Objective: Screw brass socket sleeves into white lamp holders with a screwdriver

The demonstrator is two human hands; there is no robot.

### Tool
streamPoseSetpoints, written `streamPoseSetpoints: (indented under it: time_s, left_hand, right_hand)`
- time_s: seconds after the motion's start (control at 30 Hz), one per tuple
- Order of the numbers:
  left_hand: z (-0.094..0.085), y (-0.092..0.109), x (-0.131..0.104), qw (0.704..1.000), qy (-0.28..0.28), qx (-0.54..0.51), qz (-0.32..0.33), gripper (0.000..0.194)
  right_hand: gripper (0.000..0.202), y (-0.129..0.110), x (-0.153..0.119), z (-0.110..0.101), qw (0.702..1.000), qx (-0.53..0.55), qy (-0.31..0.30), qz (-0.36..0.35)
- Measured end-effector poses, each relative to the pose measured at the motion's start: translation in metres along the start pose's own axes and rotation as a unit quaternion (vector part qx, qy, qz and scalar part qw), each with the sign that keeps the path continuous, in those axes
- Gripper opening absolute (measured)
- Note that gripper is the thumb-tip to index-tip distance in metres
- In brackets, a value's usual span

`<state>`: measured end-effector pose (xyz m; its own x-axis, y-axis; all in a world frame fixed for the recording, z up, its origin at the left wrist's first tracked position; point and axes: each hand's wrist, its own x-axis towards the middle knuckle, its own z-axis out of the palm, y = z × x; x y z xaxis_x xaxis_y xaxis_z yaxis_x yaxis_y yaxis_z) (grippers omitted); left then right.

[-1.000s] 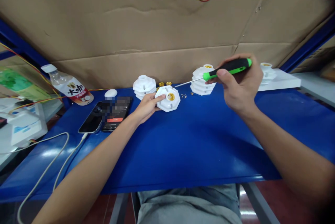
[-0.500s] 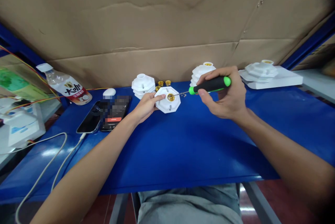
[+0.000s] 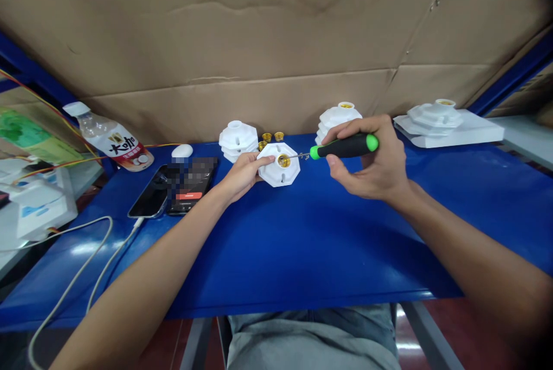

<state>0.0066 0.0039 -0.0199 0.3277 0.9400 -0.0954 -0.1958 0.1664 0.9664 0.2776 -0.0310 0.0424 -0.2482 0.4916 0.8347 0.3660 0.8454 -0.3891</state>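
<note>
My left hand (image 3: 247, 175) grips a white octagonal lamp holder (image 3: 283, 177) by its left edge, thumb on top beside the opening. A brass threaded shell (image 3: 284, 161) shows inside that opening. With my right hand (image 3: 375, 162) I hold a black and green screwdriver (image 3: 345, 146), its handle level and pointing left. The screwdriver's shaft reaches into the brass shell; where exactly the tip sits is hidden. Behind the lamp holder stand a few loose brass shells (image 3: 279, 136). Tiny screws (image 3: 306, 156) lie on the table just beyond the shaft.
Stacked white lamp holders stand at the back left (image 3: 238, 142) and back right (image 3: 339, 119). More lamp holders (image 3: 436, 119) rest on a white box at far right. Two phones (image 3: 149, 194), a charging cable (image 3: 99, 266), a white mouse (image 3: 182, 151) and a bottle (image 3: 114, 142) occupy the left side.
The screwdriver handle has tilted slightly flatter and shifted a little left relative to the lamp holder, its tip still in the shell. The whole view has shifted slightly. Both grips are unchanged.
</note>
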Motion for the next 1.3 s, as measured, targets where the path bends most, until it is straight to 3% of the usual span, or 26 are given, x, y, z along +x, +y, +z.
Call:
streamPoseSetpoints:
  time_s: [0.9, 1.03, 1.13, 1.3]
  left_hand:
    - [-0.002, -0.003, 0.0, 1.0, -0.005, 0.005, 0.008, 0.029]
    - [0.0, -0.003, -0.001, 1.0, -0.011, 0.012, 0.009, 0.031]
    - [0.001, -0.002, -0.002, 1.0, -0.013, 0.019, 0.016, 0.029]
    - [0.003, -0.001, -0.005, 0.999, -0.015, 0.036, 0.025, 0.029]
  right_hand:
    - [0.052, -0.009, -0.003, 0.0, 0.999, -0.042, -0.029, -0.015]
    - [0.053, -0.008, 0.0, 0.0, 0.995, -0.076, -0.017, -0.065]
    - [0.059, -0.01, 0.002, 0.0, 0.991, -0.064, -0.04, -0.11]
    - [0.049, -0.019, 0.0, 0.002, 0.989, -0.127, -0.014, -0.075]
